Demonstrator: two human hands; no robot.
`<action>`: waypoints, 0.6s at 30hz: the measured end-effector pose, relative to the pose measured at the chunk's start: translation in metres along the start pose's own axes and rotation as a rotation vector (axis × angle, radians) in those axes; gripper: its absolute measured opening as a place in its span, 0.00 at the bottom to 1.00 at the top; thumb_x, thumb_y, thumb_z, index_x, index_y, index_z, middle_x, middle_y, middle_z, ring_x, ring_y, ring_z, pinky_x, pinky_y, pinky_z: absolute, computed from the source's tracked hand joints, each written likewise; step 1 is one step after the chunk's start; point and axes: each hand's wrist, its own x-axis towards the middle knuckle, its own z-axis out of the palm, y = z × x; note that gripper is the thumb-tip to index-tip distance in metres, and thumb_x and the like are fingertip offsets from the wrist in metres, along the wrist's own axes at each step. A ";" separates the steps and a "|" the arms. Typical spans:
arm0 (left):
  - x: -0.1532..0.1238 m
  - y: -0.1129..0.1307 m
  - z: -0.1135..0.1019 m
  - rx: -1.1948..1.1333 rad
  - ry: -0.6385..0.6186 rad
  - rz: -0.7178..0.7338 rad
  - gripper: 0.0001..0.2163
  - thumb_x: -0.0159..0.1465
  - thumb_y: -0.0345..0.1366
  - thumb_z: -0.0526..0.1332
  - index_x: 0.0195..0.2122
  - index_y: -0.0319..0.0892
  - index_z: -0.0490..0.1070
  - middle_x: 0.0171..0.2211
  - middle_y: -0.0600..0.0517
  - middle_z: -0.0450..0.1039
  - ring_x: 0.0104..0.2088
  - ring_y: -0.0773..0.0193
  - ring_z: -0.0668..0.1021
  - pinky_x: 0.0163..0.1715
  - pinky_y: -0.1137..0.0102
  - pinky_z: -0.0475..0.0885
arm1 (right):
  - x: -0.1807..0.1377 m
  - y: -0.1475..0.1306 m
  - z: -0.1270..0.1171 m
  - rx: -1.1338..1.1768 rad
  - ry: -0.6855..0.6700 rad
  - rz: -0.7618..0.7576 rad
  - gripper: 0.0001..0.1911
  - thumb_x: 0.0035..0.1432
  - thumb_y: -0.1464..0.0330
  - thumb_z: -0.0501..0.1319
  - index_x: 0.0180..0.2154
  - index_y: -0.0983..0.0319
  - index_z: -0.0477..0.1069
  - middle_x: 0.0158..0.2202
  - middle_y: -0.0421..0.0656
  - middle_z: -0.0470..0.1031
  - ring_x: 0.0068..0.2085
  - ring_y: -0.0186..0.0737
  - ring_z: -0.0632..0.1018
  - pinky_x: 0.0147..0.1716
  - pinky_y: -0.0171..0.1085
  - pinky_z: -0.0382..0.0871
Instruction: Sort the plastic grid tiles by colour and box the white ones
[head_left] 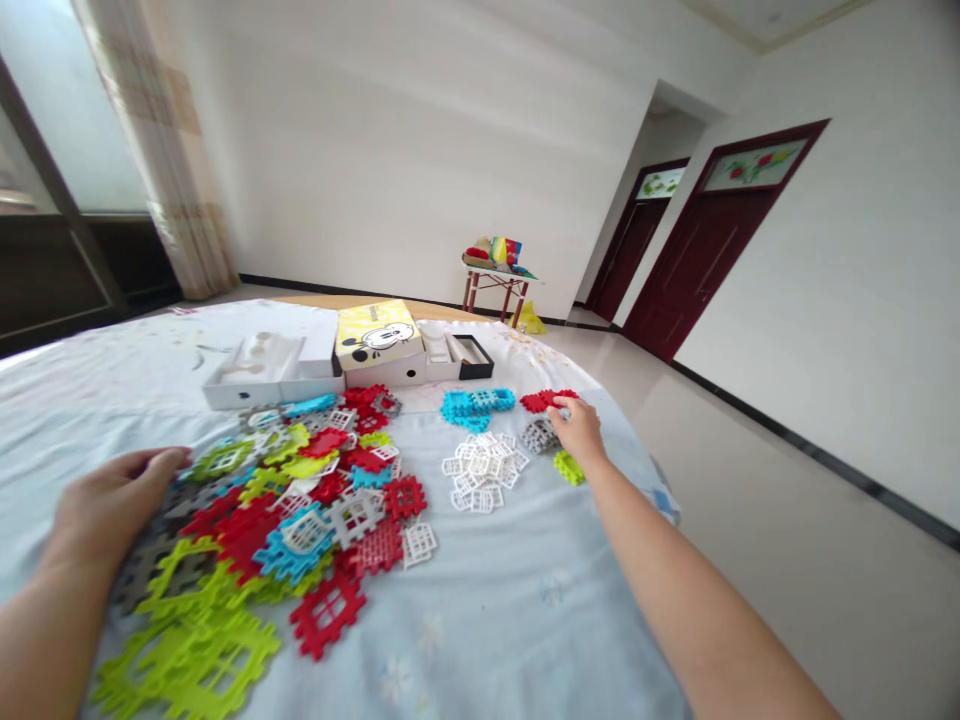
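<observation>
A jumbled pile of interlocking plastic building pieces point(247, 530) in red, lime green, blue, grey and white lies on the left of the cloth. At its left edge is my left hand point(112, 510), fingers stretched out towards the pile; their undersides are hidden. My right hand point(579, 428) is at the far right, its fingertips pinched at a small stack of red pieces point(544, 401). Just below those fingers sit grey pieces point(540, 435) and a lime green piece point(568, 468). White window pieces point(484, 470) form a separate heap, with blue pieces point(476, 405) behind it.
A yellow and white cartoon box point(379, 335) stands at the back of the table among open white box trays point(274, 390) and a black-edged tray point(476, 358). Pale blue cloth point(480, 620) covers the table. Beyond it stands a small side table point(499, 272) with things on it.
</observation>
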 end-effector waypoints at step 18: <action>0.010 -0.004 0.002 -0.042 -0.065 -0.030 0.24 0.54 0.52 0.51 0.44 0.41 0.72 0.32 0.52 0.73 0.35 0.62 0.72 0.30 0.74 0.63 | -0.096 -0.151 0.023 0.362 -0.761 -0.718 0.29 0.46 0.67 0.62 0.52 0.55 0.64 0.52 0.42 0.69 0.53 0.45 0.66 0.52 0.43 0.56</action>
